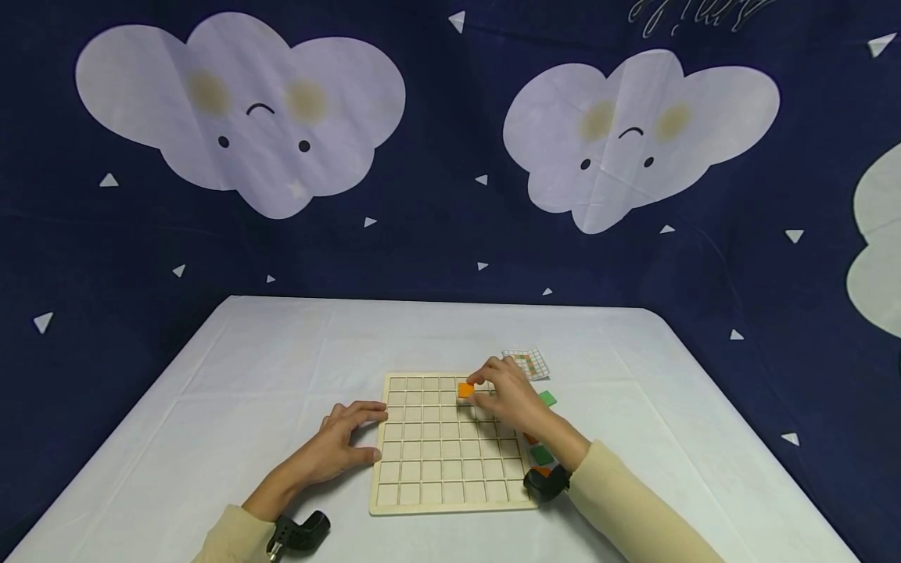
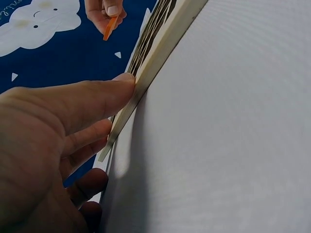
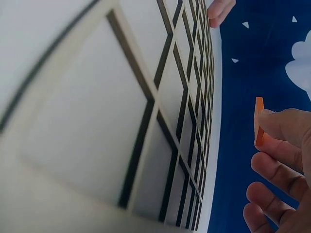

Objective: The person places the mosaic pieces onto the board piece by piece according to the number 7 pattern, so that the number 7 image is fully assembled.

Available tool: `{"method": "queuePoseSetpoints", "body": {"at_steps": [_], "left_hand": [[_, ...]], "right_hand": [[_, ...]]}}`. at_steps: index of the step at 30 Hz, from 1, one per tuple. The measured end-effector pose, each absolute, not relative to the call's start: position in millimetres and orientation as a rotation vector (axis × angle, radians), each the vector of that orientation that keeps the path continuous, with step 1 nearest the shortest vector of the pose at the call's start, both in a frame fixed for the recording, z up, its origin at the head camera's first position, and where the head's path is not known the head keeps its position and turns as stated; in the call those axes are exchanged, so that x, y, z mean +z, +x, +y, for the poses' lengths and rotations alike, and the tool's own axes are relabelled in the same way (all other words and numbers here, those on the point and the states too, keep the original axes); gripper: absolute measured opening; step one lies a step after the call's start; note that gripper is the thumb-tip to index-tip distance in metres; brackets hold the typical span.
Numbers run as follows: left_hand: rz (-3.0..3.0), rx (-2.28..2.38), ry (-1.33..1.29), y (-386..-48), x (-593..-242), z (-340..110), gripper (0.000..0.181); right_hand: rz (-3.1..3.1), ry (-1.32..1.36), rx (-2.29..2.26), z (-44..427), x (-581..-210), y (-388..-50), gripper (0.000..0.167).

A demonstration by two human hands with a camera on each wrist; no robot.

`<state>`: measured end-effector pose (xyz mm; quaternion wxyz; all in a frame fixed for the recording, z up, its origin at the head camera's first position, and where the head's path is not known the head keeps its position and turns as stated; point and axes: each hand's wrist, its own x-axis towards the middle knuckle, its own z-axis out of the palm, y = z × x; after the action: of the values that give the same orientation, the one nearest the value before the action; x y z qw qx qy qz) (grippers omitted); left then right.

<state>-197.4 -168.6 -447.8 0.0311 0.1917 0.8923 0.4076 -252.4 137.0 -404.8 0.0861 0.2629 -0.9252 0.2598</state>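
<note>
A square, pale wooden grid board [image 1: 431, 450] lies on the white table, and its visible compartments hold no tiles. Over its far part my right hand [image 1: 512, 399] pinches a thin orange square tile [image 1: 465, 389] between thumb and finger. The right wrist view shows that tile [image 3: 259, 121] edge-on, apart from the board, with the other fingers loosely bent below. My left hand [image 1: 331, 447] touches the board's left edge with extended fingers. Seen from the left wrist, the thumb [image 2: 104, 99] rests against the board's rim [image 2: 155, 58].
Beyond the board's far right corner lies a printed card [image 1: 528, 364] with a coloured grid pattern. Along the right side are a green tile [image 1: 547, 399], another green tile [image 1: 541, 455] and orange tiles [image 1: 540, 471], partly hidden by my right arm. A dark cloud-patterned cloth [image 1: 436, 156] hangs behind.
</note>
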Motion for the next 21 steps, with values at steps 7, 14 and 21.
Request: {"method": "queuePoseSetpoints", "body": {"at_steps": [7,14,21], "left_hand": [[2.723,1.287,0.548,-197.0,-447.9,-167.8,0.06],[2.747,1.262,0.573,-196.9,-447.7,-168.5,0.061],[2.773,1.236,0.583,-196.9,-447.3,-169.2,0.061]], "right_hand": [[-2.771,0.79,0.756,127.1,-404.3,-258.6,0.019],[-2.79,0.799,0.744,119.9,-404.5,-262.3,0.02],[-2.788,0.828,0.726,114.1,-406.8,-266.1,0.021]]}}
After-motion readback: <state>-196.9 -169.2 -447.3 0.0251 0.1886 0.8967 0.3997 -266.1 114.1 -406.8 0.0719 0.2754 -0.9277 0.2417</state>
